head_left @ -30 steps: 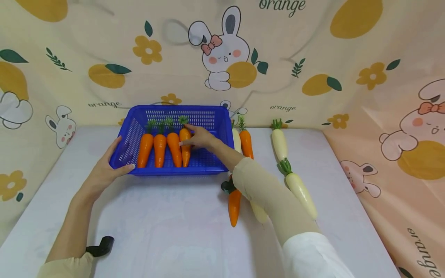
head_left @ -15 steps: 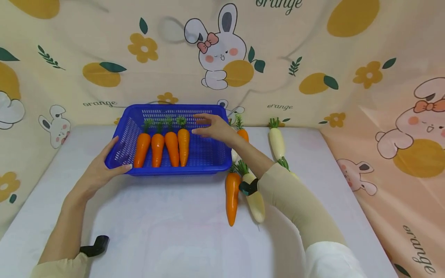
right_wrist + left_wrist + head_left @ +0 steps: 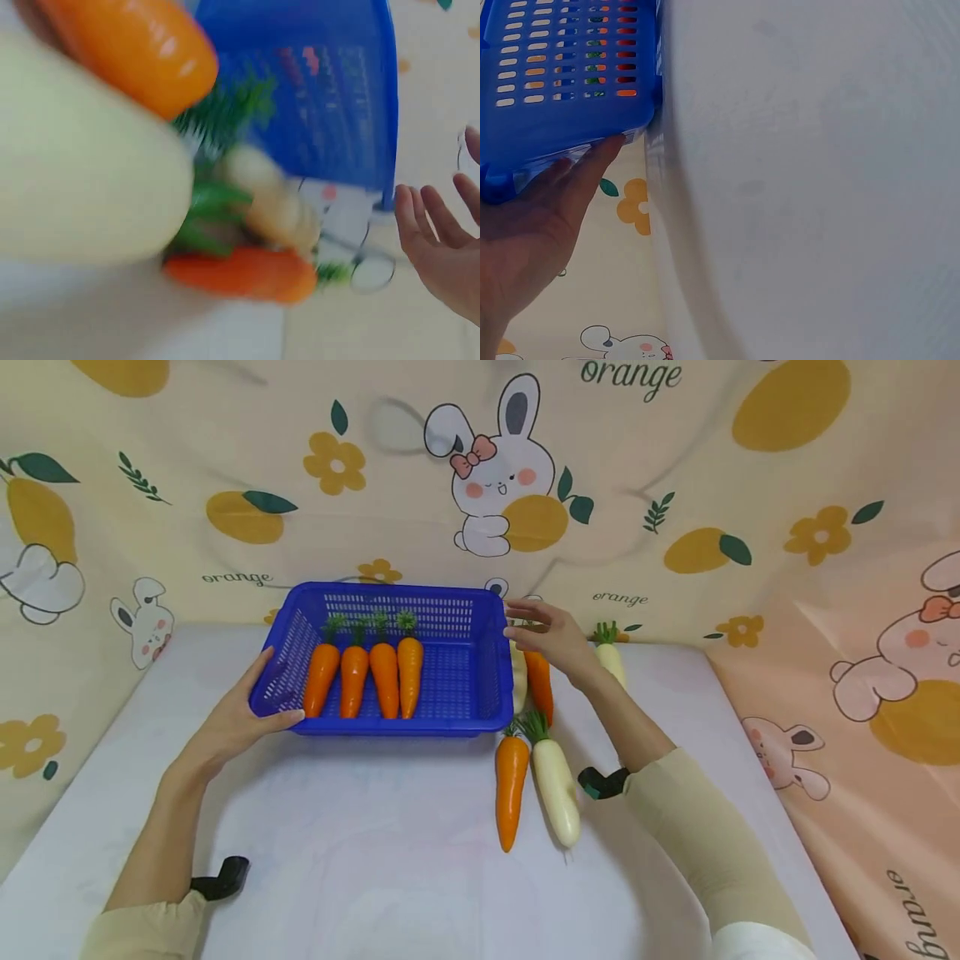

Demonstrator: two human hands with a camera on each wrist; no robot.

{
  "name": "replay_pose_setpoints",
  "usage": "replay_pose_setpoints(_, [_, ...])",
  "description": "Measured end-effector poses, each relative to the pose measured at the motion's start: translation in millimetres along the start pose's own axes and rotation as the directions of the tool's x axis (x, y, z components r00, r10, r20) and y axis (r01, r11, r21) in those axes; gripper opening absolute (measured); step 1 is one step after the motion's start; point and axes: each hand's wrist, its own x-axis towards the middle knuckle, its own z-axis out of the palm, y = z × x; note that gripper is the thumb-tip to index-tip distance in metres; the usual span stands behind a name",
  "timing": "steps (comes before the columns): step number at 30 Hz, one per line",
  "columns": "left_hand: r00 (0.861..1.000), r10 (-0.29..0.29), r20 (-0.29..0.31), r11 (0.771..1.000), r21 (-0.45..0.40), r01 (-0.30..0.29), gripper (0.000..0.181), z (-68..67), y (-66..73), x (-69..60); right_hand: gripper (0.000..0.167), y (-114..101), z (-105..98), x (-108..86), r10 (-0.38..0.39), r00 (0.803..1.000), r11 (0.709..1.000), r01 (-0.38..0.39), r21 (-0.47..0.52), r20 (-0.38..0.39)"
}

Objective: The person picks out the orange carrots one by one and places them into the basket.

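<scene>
In the head view, a blue plastic basket (image 3: 480,724) holds several orange carrots (image 3: 410,677) with green tops, lined up side by side in its left part. My left hand (image 3: 232,727) grips the basket's left front corner, thumb at the front rim and fingers along the left wall. The left wrist view shows those fingers against the slotted blue wall (image 3: 562,120). Just beyond the right rim is my right hand (image 3: 555,639), fingers loosely spread and holding nothing. Whether it touches the rim cannot be told. In the right wrist view, the right hand (image 3: 442,240) appears beside the basket's edge.
Right of the basket, a carrot (image 3: 512,789) and a white radish (image 3: 557,789) lie in front. Behind them are another carrot (image 3: 538,681) and a pale radish (image 3: 518,677) partly hidden by the basket. Farther right is another radish (image 3: 611,662), partly behind my arm. A patterned cloth backs the table.
My right hand has let go of the rightmost carrot in the basket and moved right, out past the basket's right rim. My left hand keeps its hold on the basket.
</scene>
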Motion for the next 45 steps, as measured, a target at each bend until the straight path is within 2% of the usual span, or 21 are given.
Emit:
replay_pose_setpoints(4, [1.0,-0.002,0.001,1.0,-0.001,0.002,0.108,0.2,3.1,1.6,0.054,21,-20,-4.4,0.015,0.998,1.0,-0.015,0.006,-0.053])
replay_pose_setpoints(10, [1.0,-0.006,-0.001,1.0,-0.009,0.006,0.109,0.4,1.7,1.6,0.058,55,-39,-9.7,0.07,0.996,0.997,-0.071,-0.015,-0.056])
replay_pose_setpoints(17, [1.0,-0.006,0.003,1.0,-0.022,0.006,0.108,1.0,-1.5,1.8,0.064,79,-44,-17.5,0.116,0.993,0.993,-0.116,0.009,-0.026])
replay_pose_setpoints(22, [1.0,-0.002,0.007,0.999,-0.033,0.003,0.107,1.8,-1.9,2.7,0.068,103,-40,-13.7,0.132,0.991,0.99,-0.133,-0.055,-0.013])
replay_pose_setpoints(28, [1.0,0.015,0.001,0.999,-0.032,-0.015,0.107,1.2,-2.0,2.6,0.074,104,-32,-5.7,0.156,0.987,0.97,-0.147,-0.192,0.035])
replay_pose_setpoints(32, [1.0,0.025,-0.007,0.999,-0.032,-0.025,0.105,-0.9,-1.8,2.2,0.077,96,-27,1.8,0.182,0.982,0.936,-0.159,-0.315,0.045])
replay_pose_setpoints(36, [1.0,0.017,-0.012,0.999,-0.04,-0.017,0.105,-1.2,-0.8,1.1,0.076,92,-24,6.2,0.198,0.98,0.908,-0.175,-0.381,0.022])
replay_pose_setpoints(40, [1.0,0.0,-0.004,0.999,-0.051,0.0,0.105,0.4,-0.4,0.3,0.074,96,-26,4.2,0.201,0.98,0.921,-0.19,-0.339,-0.005])
replay_pose_setpoints(45, [1.0,0.003,-0.003,0.999,-0.051,-0.003,0.105,1.4,-1.4,1.4,0.073,101,-31,-0.9,0.188,0.982,0.968,-0.19,-0.163,-0.026])
